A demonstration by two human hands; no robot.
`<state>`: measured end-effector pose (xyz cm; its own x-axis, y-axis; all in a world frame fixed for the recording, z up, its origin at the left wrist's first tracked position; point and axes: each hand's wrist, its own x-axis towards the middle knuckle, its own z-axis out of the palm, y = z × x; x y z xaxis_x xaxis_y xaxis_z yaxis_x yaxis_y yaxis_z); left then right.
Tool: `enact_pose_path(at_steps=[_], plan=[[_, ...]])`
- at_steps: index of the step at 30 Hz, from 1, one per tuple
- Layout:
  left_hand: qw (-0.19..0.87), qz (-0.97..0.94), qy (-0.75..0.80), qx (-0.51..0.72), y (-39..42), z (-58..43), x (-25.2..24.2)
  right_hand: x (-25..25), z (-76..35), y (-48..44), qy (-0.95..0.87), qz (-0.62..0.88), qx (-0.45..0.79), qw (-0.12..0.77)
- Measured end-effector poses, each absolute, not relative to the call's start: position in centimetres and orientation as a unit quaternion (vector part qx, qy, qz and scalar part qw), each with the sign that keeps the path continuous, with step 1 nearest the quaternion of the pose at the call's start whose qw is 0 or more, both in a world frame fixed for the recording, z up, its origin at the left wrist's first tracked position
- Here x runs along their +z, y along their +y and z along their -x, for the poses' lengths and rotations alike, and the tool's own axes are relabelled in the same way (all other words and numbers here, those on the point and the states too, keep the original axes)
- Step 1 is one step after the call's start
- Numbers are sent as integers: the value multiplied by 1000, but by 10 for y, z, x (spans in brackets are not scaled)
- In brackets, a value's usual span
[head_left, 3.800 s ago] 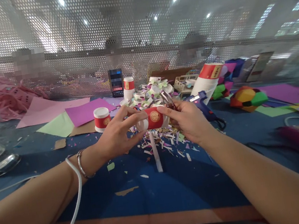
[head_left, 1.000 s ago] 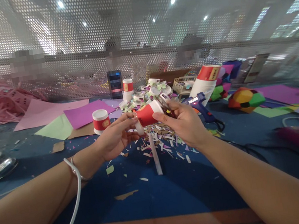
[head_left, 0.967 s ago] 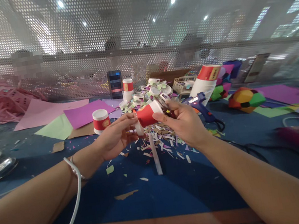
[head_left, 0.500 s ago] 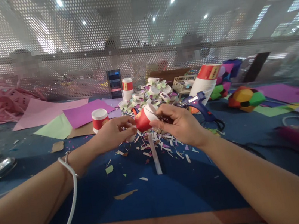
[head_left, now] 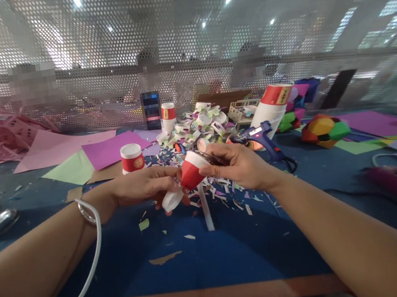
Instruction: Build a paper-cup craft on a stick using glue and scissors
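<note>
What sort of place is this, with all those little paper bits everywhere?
It looks like a craft room, maybe a workshop or classroom; I can't tell which. The clues are the glue gun, the scattered paper scraps and the bright purple paper on the blue table.

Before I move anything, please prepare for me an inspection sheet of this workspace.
Surface: blue tabletop, littered with paper scraps.
Job's things: red-and-white cup, tilted, held; second cup standing left of it.
Clutter: coloured sheets, blue glue gun.
Grips: left grip pinches a white piece beside the cup; right grip holds the cup, plus something dark, unclear.
Cables: white cable at left wrist; dark cable at glue gun.
Surroundings: perforated screen; blurred people beyond.
</note>
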<state>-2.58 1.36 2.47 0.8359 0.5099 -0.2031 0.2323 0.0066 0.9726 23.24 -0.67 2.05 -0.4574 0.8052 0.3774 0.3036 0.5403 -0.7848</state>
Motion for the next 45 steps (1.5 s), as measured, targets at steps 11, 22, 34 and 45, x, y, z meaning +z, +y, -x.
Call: enact_pose_path(at_steps=[11,22,34,45], plan=[[750,-639,165,41,15,32,32,32,-234,-13,-755,322,456,345],[729,-591,194,286,21,35,31,30,-281,13,-740,458,320,373],[670,-574,249,399,14,10,12,29,-270,7,-783,540,132,280],[657,-536,275,453,11,3,10,36,-239,-15,-746,472,289,372]])
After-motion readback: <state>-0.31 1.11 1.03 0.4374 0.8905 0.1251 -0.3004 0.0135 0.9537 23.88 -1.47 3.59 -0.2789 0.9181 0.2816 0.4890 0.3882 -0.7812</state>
